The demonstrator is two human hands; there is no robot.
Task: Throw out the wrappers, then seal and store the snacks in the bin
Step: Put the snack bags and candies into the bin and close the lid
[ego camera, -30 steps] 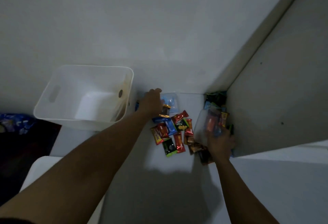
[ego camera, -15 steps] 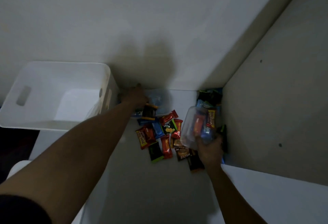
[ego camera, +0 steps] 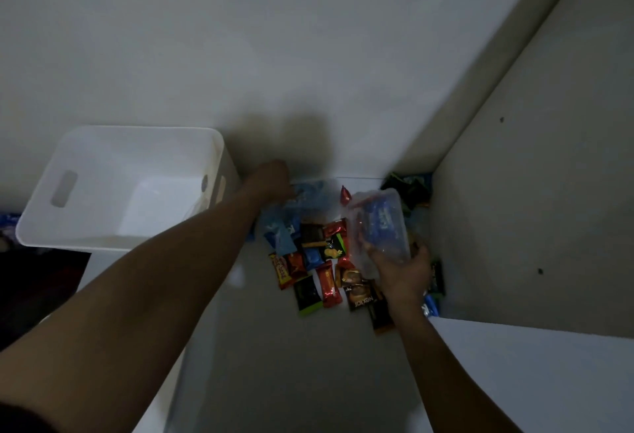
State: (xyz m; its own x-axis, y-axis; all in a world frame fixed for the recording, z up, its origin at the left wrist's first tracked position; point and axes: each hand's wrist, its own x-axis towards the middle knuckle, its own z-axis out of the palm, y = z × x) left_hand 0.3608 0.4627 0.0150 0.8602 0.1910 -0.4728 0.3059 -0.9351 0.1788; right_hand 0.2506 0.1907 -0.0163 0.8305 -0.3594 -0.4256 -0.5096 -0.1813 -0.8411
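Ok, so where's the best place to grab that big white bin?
Probably by the slot handles cut into its two end walls, coming from both ends at once. The white bin stands upright and wide, so hooking the left slot and the right slot should keep it level.

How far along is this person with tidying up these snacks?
Early on. Done: nothing visibly; the white bin looks empty. In hand: the right hand grips a clear container holding some snacks, while the left hand reaches a clear plastic piece. Left: many loose packets lie out, unstored.
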